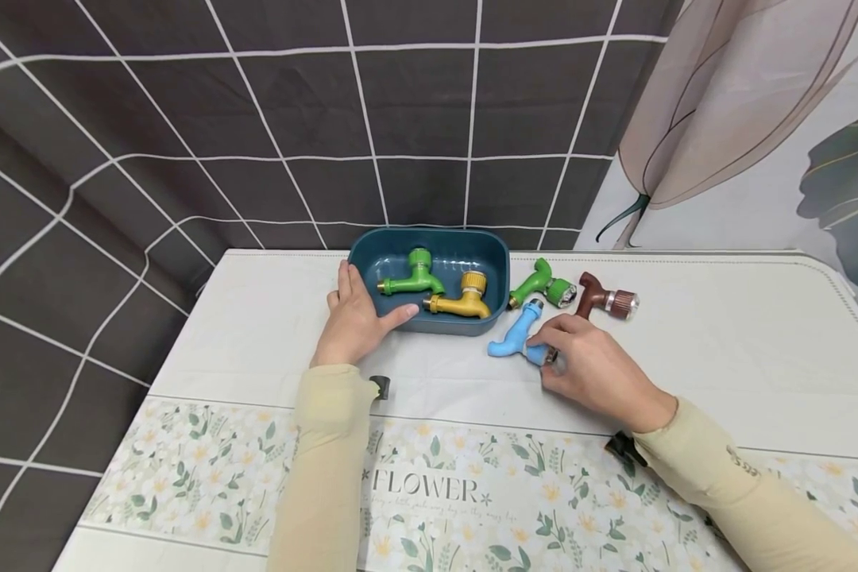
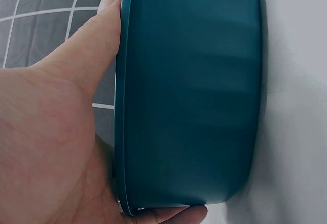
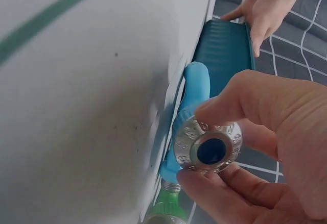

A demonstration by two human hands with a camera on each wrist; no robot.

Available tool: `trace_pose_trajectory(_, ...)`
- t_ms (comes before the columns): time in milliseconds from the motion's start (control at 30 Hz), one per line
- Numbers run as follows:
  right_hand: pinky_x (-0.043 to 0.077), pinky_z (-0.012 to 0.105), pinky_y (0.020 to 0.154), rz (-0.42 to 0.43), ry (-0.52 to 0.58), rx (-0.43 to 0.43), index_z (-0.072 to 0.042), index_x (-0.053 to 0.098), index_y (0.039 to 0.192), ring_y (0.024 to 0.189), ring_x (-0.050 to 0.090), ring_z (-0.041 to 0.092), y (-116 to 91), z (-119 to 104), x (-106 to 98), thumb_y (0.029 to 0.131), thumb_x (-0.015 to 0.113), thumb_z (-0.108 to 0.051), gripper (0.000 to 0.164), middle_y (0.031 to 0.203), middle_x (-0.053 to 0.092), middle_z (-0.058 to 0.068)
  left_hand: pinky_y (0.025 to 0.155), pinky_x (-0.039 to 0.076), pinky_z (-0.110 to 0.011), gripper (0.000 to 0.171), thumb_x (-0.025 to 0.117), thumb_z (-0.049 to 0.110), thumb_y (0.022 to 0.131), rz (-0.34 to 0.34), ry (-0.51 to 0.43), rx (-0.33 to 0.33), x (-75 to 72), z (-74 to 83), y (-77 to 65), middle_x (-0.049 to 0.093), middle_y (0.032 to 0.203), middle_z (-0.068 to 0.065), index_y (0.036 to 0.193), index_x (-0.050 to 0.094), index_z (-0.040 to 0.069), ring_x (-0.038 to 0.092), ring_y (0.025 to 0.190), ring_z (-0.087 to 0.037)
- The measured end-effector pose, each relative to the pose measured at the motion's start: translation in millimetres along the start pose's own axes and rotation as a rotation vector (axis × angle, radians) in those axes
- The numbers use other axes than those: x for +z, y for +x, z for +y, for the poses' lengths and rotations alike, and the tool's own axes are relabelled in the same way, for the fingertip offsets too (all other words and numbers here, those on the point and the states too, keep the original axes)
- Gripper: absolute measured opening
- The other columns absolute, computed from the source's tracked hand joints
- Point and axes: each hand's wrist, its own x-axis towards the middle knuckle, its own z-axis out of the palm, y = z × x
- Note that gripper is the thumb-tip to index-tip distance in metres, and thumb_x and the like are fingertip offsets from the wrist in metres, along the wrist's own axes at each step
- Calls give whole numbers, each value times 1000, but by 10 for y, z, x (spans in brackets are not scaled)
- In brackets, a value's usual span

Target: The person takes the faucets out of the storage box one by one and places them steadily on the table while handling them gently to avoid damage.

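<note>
Your right hand pinches the blue tap by its knob end, grip closed round it, just beside the teal tub's near right corner. Your left hand's grip is spread, touching the tub's left end and near rim.

sleeves: pale yellow, long | right sleeve: small dark marking | hands: bare

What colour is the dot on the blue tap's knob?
The dot is dark blue; the right wrist view shows it best.
</note>
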Motion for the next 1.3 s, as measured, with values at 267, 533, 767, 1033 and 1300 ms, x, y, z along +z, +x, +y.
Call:
trace_pose_trajectory(267, 54, 37, 75, -25, -33, -28, -8, 74, 99, 94, 62, 22, -5, 16, 19, 73, 78, 0, 28, 104, 64, 8, 110, 35, -50, 122, 66, 63, 89, 4, 8, 4, 11, -1, 9, -17, 166, -17, 157, -8, -5, 17, 143, -44)
trace_pose_trajectory(533, 53, 37, 74, -50, -24, -14, -6, 75, 100, 93, 63, 22, 15, -1, 3, 74, 75, 3, 27, 104, 64, 8, 109, 36, -50, 122, 66, 63, 88, 1, 1, 5, 7, -2, 14, -17, 166, -16, 157, -8, -5, 17, 143, -44)
trace_pose_trajectory(767, 54, 39, 76, -40, -32, -23, -5, 73, 99, 93, 64, 24, 15, -39, 19, 74, 76, 5, 27, 105, 64, 10, 109, 37, -50, 122, 65, 64, 89, -4, 2, 1, 2, -3, 3, -18, 166, -16, 157, -9, -5, 17, 143, -43)
trace_pose_trajectory(1033, 54, 44, 79, -13, -22, -1, -5, 73, 100, 97, 64, 28, -14, -75, 21, 76, 74, 5, 27, 108, 66, 10, 110, 36, -50, 122, 65, 64, 89, -11, 3, 12, -4, -5, 10, -19, 166, -16, 156, -10, -5, 16, 143, -44)
trace_pose_trajectory(1300, 54, 43, 79, -21, -8, 10, -4, 73, 102, 98, 63, 28, -10, -78, 19, 78, 74, 5, 26, 109, 65, 11, 108, 37, -50, 122, 65, 64, 89, -7, 11, 10, -3, -18, 15, -18, 166, -17, 156, -10, -6, 17, 143, -44)
